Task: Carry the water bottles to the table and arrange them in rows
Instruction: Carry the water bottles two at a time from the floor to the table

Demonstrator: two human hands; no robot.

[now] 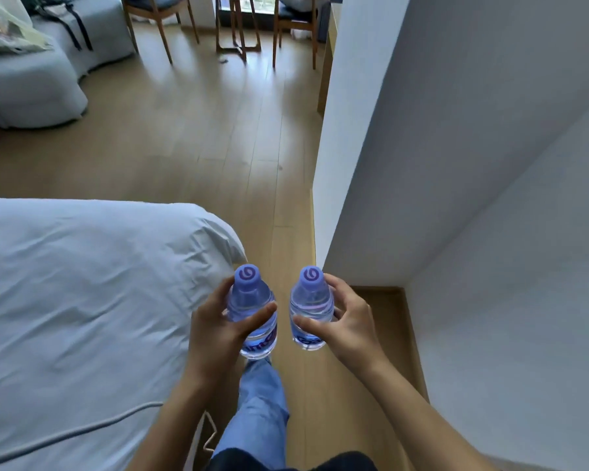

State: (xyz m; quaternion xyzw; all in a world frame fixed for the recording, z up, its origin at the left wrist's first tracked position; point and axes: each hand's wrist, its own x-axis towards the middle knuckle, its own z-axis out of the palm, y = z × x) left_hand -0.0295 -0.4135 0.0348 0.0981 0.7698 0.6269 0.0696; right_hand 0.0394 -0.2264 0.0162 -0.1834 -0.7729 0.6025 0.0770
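Two water bottles carried upright, side by side, low in the middle of the view, over a wooden floor (218, 137). Left bottle (252, 311) gripped by the left hand (215, 331): fingers curled round the far side of the body, thumb laid across the near side just below the shoulder. Neck and purple cap clear above the grip, base poking out below the palm. Right bottle (310, 309) gripped by the right hand (346, 324) in mirror fashion: thumb across the near side at mid-height, fingers wrapped round the outer side up near the shoulder. Cap again free above the fingers, bottom end showing under the thumb. Both bottles clear, with purple lettering on the lower label, too cut off to read. Bottles near each other but apart, a strip of floor visible between them. Neither bottle touching anything but its hand.

Below the bottles, a leg in blue jeans (262, 409), one step forward. To the left, a bed with a white cover (82, 300), its corner just beside the left bottle. A grey cable (82, 433) lying across the cover near the bottom edge. To the right, a white wall corner (354, 164) rising close beside the right hand. Far ahead at the top, a small round table (238, 15) on wooden legs, flanked by two wooden chairs (296, 22), well apart from the bottles. At upper left, a grey sofa (31, 83) with a cushion and a dark strap on it.
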